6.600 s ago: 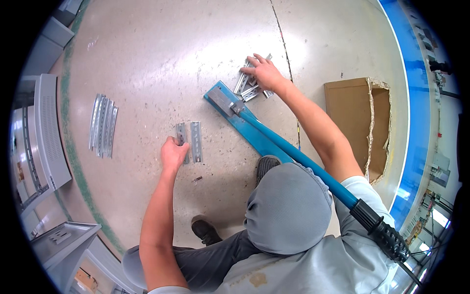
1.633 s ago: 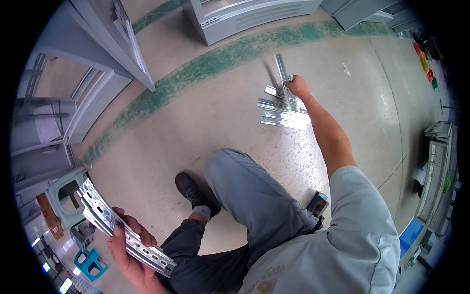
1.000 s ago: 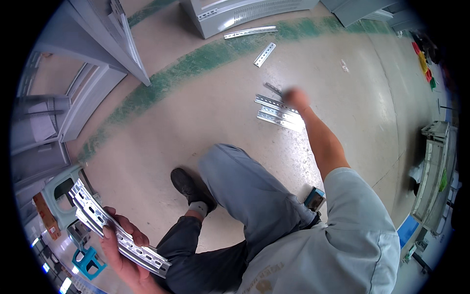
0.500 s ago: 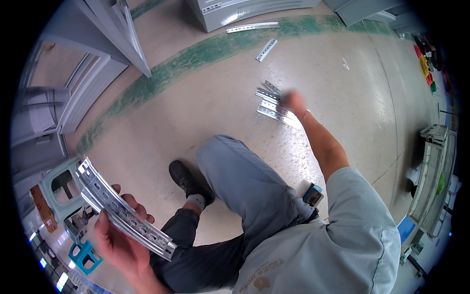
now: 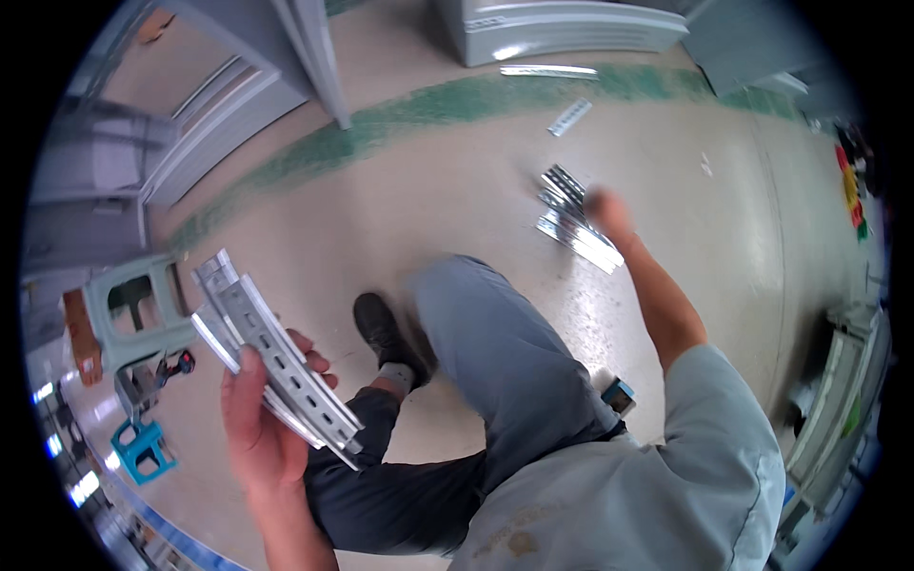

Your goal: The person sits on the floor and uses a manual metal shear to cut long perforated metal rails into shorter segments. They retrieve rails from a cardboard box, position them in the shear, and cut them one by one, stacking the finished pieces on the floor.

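Note:
A stack of slotted metal DIN rails [image 5: 290, 366] is gripped in my left hand [image 5: 257, 419], at the lower left above my leg. The thumb lies on the near side and the fingers wrap round the far side; the rails are slightly fanned. On the floor ahead lies a small pile of similar short DIN rails [image 5: 576, 243], overlapping at different angles. My right hand [image 5: 614, 217] reaches down to the right end of that pile. Its fingers are smeared by motion, so their grip does not show.
Farther off lie one short rail [image 5: 570, 117] and a longer rail [image 5: 549, 71] near a grey cabinet [image 5: 571, 33]. Another cabinet frame [image 5: 224, 124] stands at left. Left of me are a pale green stool [image 5: 143, 333] and a small teal stool [image 5: 143, 452]. A small box [image 5: 618, 395] sits by my hip.
The view has shifted, moving the scene sideways. Rails at the top of the floor pile have turned to a steeper angle by my right hand. My left hand still holds its stack.

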Demonstrator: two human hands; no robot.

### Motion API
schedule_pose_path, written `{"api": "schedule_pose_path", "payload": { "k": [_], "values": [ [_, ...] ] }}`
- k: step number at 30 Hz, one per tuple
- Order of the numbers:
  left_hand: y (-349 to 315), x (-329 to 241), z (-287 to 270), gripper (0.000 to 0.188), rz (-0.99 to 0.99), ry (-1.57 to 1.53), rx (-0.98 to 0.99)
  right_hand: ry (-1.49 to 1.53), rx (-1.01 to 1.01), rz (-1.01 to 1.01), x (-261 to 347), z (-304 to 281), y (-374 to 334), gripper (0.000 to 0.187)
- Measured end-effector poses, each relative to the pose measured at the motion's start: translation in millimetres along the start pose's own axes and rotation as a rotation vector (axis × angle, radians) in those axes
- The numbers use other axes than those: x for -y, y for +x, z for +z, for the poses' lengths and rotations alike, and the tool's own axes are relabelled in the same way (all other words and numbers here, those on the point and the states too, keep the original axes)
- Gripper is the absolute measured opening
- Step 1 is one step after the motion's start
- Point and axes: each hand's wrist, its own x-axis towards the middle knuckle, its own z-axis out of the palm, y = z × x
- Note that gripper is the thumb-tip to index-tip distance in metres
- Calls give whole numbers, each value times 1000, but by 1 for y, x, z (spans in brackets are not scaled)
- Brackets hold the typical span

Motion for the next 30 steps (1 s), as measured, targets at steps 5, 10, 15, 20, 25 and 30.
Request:
{"api": "schedule_pose_path", "payload": {
  "k": [5,10,15,20,25,30],
  "values": [
    [-8,-8,-4,38,100,-46,-103,464,315,347,100,24,7,24],
    [-14,-14,-16,39,152,-74,-190,1153,477,451,250,89,60,22],
    [-21,-16,-19,43,205,-66,-233,1319,550,312,418,101,89,11],
    [-35,-21,-25,32,115,-166,-141,1011,747,-98,380,128,42,16],
    [-52,-17,-30,34,100,-199,-103,829,867,16,265,153,-15,24],
    [-68,-18,-50,34,182,-304,-207,698,997,56,247,134,-49,34]
  ]
}}
